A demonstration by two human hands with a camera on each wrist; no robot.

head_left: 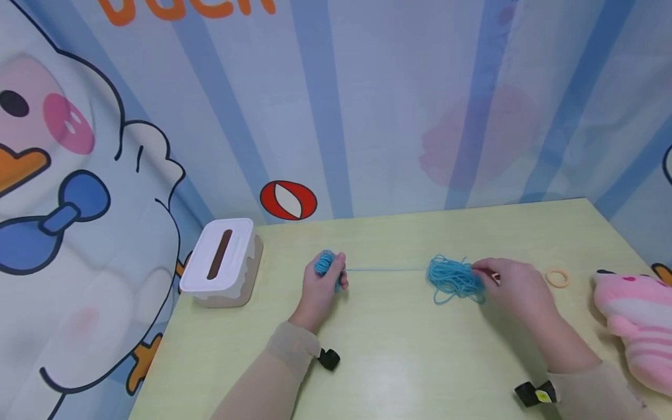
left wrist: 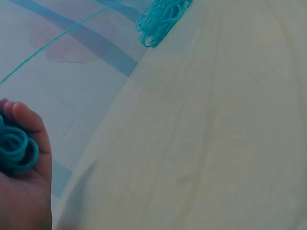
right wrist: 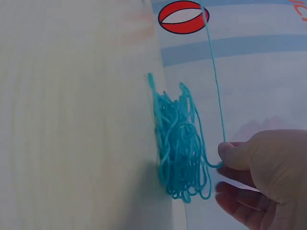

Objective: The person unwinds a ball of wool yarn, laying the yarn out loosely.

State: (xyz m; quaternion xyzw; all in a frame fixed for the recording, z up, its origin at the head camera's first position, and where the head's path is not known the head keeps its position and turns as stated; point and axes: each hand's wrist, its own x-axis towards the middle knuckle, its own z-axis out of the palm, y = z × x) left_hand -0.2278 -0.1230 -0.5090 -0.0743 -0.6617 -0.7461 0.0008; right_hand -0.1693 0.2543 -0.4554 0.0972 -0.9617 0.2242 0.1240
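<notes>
Nearest the lens: left sleeve (head_left: pixel 268 373) and right sleeve (head_left: pixel 593 391), each with a black block at the cuff, the right block (head_left: pixel 527 395) closer to the near edge. Key relation: the loose blue yarn pile (head_left: pixel 455 281) lies flat on the surface (head_left: pixel 399 344), right of center, just left of the right hand (head_left: pixel 517 289) and well apart from the left hand (head_left: pixel 318 289). So the right is the nearer hand. Pile's long axis runs roughly left-right, about in line with the yarn strand (head_left: pixel 385 270), which spans straight and looks taut between the hands. Left fingers are curled round a small wound yarn bundle (head_left: pixel 324 263), coils showing above the thumb. Right thumb and index are together, pinching the strand at the pile's right end; the right wrist view shows it bending there from loose loop to straight run, which passes along the pile's far side. Others: wooden ring (head_left: pixel 557 286) just right of the right hand, pink plush toy (head_left: pixel 637 332) farther right, white-lidded box (head_left: pixel 238 256) left of the left hand. Nothing stands between the hands except the pile itself; my read is its overlapping loops are the likeliest snag. Can't tell if there's a knot inside.
</notes>
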